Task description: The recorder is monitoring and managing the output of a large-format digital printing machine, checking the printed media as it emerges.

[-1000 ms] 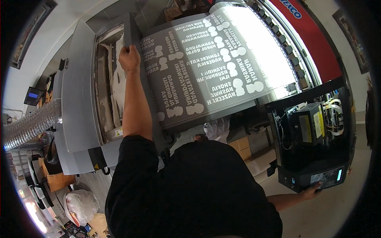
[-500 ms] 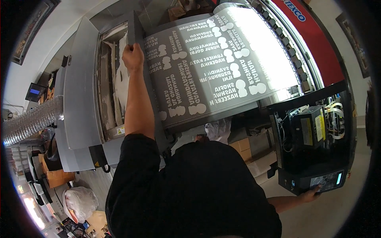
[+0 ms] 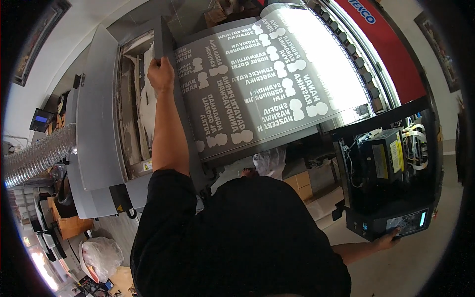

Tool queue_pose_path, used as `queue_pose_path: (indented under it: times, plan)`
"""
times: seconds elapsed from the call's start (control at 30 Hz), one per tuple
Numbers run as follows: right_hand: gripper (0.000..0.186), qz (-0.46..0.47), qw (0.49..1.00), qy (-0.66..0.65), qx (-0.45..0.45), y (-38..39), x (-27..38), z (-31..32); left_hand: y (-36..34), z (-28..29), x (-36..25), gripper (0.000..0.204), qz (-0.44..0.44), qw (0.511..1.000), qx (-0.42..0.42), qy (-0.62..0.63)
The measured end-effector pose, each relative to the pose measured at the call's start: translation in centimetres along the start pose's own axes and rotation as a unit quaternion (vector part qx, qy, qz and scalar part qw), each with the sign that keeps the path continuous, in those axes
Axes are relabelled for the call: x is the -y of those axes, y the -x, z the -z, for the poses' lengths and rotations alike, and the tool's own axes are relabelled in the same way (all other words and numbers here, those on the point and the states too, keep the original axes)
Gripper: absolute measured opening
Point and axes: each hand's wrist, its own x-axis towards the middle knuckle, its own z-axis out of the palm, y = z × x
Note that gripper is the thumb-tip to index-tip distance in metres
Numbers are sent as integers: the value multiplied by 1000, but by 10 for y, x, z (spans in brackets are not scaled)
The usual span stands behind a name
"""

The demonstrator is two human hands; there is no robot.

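Observation:
My left hand (image 3: 161,75) is closed, knuckles up, at the inner grey rim of a machine's long tray opening (image 3: 148,94) that holds white powdery material. Whatever its fingers wrap round is hidden beneath them. A wide film (image 3: 247,94) with mirrored white lettering and blob shapes lies over the grey sloped bed just to the right of that hand. My right hand (image 3: 386,241) reaches out at the lower right, with a finger stretched onto the touchscreen (image 3: 406,224) of a black printer's control panel. Its other fingers are mostly hidden.
The printer's red cover (image 3: 391,44) and a brightly lit strip stand at the upper right. Above the screen, an open housing (image 3: 391,158) shows cables and a black unit. A silver flexible duct (image 3: 39,154) joins the machine at left. A plastic bag (image 3: 101,257) sits lower left.
The whole scene has shifted slightly left in the picture. My left hand stays at the tray rim and my right finger stays on the touchscreen.

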Motion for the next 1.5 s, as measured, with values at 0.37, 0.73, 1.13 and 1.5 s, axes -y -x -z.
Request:
queue_pose_path:
  times: [0.37,0.73,1.13,1.5]
  plan:
    - [87,5,999,44,9,-26,-20,-1,6,0,-15,27,15,1000,15,-8]
    - [66,37,999,9,-2,-36,-19,-12,13,-12,-22,28,3,1000,23,-14]
    - [77,32,999,36,-3,-58,-24,-25,24,-28,-38,30,-12,1000,2,-13]
    - [81,20,996,78,-27,-74,-38,-36,27,-36,-42,29,6,999,29,-13]
